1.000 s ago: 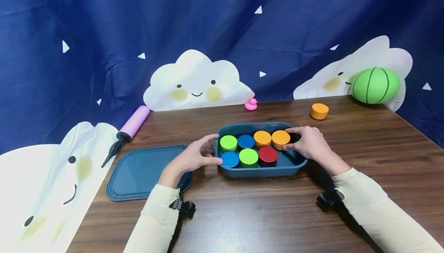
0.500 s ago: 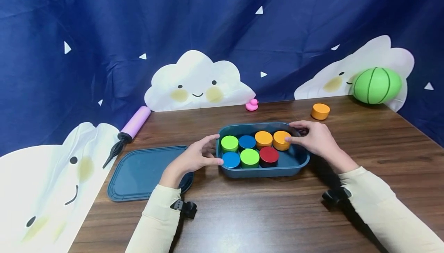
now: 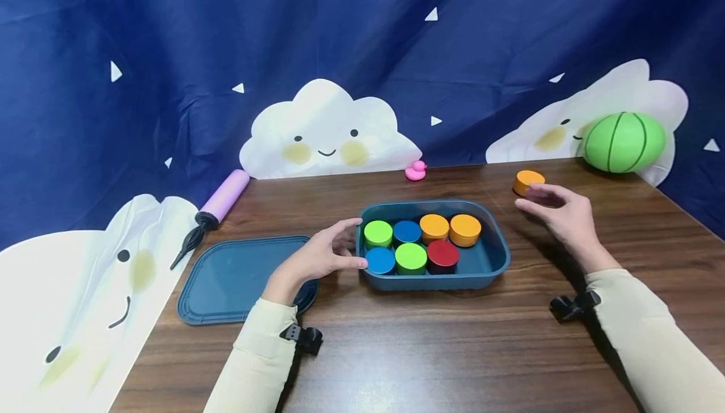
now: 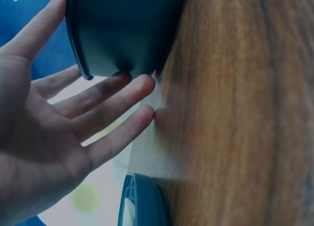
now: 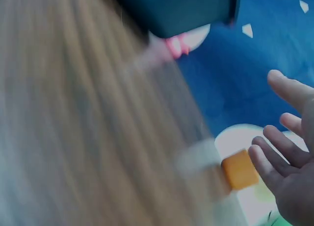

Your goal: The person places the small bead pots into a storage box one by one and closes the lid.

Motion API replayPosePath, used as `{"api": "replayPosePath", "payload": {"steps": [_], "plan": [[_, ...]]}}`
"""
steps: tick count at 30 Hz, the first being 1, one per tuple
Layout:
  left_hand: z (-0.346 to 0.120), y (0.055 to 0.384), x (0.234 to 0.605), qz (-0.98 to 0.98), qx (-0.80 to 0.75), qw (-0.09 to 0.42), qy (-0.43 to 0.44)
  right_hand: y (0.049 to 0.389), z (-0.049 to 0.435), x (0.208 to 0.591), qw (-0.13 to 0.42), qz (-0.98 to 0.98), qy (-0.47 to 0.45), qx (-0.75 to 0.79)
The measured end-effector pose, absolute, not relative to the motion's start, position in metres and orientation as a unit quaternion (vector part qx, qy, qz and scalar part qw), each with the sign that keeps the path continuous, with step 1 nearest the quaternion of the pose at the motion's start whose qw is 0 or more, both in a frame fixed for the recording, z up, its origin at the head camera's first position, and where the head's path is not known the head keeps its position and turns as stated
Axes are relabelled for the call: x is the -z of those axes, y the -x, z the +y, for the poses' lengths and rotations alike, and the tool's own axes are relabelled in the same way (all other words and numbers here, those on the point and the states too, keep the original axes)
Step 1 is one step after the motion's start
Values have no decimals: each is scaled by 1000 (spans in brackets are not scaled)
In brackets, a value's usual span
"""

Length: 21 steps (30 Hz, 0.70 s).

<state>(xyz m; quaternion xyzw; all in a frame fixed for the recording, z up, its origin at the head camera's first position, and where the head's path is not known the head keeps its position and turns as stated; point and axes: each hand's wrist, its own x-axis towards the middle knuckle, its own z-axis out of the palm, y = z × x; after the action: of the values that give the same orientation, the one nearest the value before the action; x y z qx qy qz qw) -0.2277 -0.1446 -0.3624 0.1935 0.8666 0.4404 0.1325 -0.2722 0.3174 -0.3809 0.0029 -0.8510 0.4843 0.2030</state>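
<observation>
A dark blue oblong box (image 3: 436, 282) stands on the table, holding several short round pieces. These include a red one (image 3: 443, 253), two orange ones (image 3: 465, 230), two green ones (image 3: 410, 259) and two blue ones (image 3: 380, 260). My left hand (image 3: 317, 255) touches the box's left end; in the left wrist view its fingers (image 4: 113, 106) are stretched out against the box wall. My right hand (image 3: 569, 221) is off the box, fingers apart and holding nothing, close to a loose orange round piece (image 3: 528, 181). Whether it touches that piece I cannot tell.
A flat dark blue lid (image 3: 238, 281) lies left of the box, partly behind my left forearm. A purple hand pump (image 3: 218, 205) is at the far left edge. A pink duck (image 3: 416, 171) and a green ball (image 3: 625, 142) sit along the back.
My right hand has let go of the orange piece in the box's back row and moved right and back towards the loose orange piece. The left hand stays at the box's end.
</observation>
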Motion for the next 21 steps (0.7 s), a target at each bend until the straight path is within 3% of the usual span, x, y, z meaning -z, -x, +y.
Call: {"api": "replayPosePath", "payload": {"steps": [4,11,21], "plan": [[-145,229,363,863,-446,135,-196,277,336,391,204,-809,32,-550],[-144,230,362,861,-449,140,-192,283,360,398,158,-737,82,-652],[-145,230,363,861,-448,140,-194,302,362,407,149,-780,134,-593]]}}
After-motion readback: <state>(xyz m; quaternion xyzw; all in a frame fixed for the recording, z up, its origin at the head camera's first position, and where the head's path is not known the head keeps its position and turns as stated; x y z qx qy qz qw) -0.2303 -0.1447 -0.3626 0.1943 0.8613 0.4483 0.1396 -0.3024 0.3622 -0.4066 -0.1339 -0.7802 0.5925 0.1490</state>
